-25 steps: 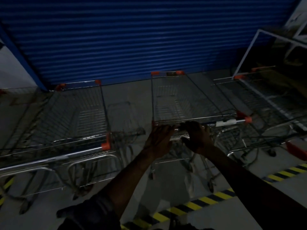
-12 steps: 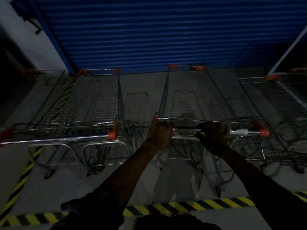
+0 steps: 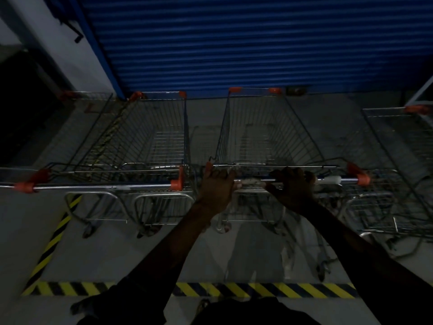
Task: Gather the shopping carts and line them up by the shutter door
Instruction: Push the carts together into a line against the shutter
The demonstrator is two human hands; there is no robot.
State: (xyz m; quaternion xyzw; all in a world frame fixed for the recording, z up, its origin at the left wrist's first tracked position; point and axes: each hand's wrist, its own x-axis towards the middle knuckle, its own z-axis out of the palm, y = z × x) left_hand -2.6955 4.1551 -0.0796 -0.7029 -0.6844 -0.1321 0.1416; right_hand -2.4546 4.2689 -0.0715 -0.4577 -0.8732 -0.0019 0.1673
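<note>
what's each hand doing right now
Left hand: closed on the cart handle.
Right hand: closed on the same handle.

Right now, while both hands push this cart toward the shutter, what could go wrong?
1. The cart front is already close to the shutter door; a further push might hit it.
2. The left hand grips the handle's end, beside the neighbouring cart; fingers could get pinched if the carts close up.
3. The light is dim, so the wheels are hard to see.
</note>
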